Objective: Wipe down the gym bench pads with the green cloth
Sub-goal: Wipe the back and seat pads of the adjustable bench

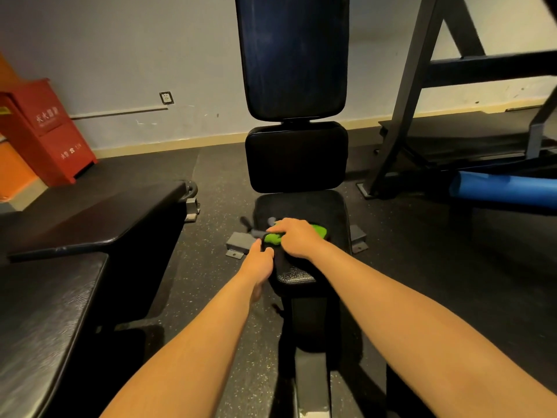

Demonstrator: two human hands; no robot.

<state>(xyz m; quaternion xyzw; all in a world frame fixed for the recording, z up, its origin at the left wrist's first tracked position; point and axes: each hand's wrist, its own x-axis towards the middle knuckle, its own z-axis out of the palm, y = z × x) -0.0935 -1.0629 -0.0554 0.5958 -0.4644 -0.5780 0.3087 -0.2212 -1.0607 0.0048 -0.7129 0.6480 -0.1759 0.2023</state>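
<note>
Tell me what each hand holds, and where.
The left hand grips the seat pad at its left edge; right hand presses the green cloth onto it.

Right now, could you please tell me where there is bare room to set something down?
The far strip of the seat pad, between the green cloth and the middle pad, is bare, as is the neighbouring bench pad on the left. The seat pad's near end is crowded: the right hand presses the cloth and the left hand grips its left edge.

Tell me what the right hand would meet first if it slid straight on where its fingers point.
Probably the grey lever beside the left edge of the seat pad; depth is unclear.
</note>
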